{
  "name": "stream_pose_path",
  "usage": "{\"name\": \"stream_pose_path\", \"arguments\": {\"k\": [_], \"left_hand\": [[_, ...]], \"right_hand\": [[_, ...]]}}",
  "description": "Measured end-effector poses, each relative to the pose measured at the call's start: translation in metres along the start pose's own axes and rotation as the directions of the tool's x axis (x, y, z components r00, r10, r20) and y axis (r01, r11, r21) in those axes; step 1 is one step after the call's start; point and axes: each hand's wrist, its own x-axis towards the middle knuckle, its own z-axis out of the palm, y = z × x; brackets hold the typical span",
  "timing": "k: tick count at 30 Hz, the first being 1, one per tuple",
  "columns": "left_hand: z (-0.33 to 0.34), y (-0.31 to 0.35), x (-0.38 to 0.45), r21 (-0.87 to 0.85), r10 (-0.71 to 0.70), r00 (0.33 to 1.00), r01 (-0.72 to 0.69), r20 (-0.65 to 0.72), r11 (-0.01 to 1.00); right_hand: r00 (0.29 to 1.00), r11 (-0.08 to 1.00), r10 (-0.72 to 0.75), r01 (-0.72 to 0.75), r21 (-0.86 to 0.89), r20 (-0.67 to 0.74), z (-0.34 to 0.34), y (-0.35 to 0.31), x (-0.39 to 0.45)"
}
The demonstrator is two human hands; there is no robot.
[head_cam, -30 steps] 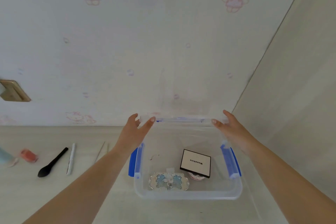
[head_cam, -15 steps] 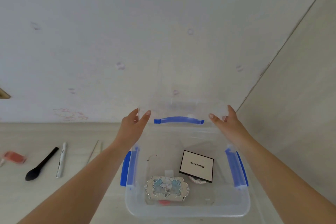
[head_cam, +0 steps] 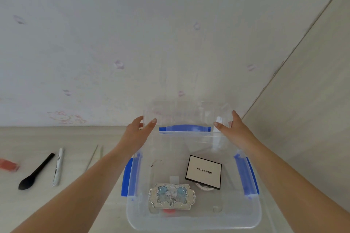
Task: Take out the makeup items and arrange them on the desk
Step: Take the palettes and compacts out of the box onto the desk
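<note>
- The wall [head_cam: 132,43] behind the box is pale, with faint pink cartoon prints; a plain panel [head_cam: 312,91] meets it at a corner to the right of the box.
- The worktop [head_cam: 56,138] is light wood grain and runs left from the box — some things already lie out on it there.
- The clear plastic box [head_cam: 193,219] with blue clips stands at the near right of the worktop, open at the top.
- Its clear lid [head_cam: 187,113] is held upright above the far rim of the box, so the step in hand looks like getting the lid out of the way.
- The left hand [head_cam: 137,134] grips the lid's left edge, fingers [head_cam: 152,121] closed on it with the thumb in front; the right hand [head_cam: 236,132] holds the right edge the same way.
- Inside the box, a white square compact [head_cam: 203,171] edged in black lies toward the right, partly over a small round thing I cannot make out.
- Nearer the front wall of the box lies an ornate silver and blue case [head_cam: 172,196], with something red just under it.
- Left of the box, well apart: a black brush [head_cam: 35,173], a white stick [head_cam: 58,169], a thin rod [head_cam: 92,157] and, farthest, a red item [head_cam: 8,164] — blurred.
- Next, I judge, the lid needs setting down clear of the box, then one hand reaching in for the compact or the case.
</note>
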Motion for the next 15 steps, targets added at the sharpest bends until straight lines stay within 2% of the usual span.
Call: {"name": "stream_pose_path", "arguments": {"k": [9,11,13,15], "left_hand": [[0.001,-0.001,0.002,-0.032,0.010,1.000,-0.010,0.004,0.999],[0.001,-0.003,0.000,0.004,0.092,0.995,-0.092,-0.049,0.996],[-0.001,-0.005,-0.006,0.118,0.243,0.963,-0.230,-0.113,0.966],[-0.002,-0.005,-0.018,0.237,0.462,0.873,-0.421,-0.155,0.875]], "right_hand": [[0.999,0.999,-0.026,0.026,0.036,0.020,0.001,0.000,0.000],[0.996,0.996,-0.079,0.080,0.033,-0.042,0.000,-0.002,-0.004],[0.970,0.982,-0.186,0.190,0.013,-0.154,-0.001,-0.002,-0.013],[0.904,0.939,-0.325,0.342,0.015,-0.276,-0.003,-0.002,-0.027]]}}
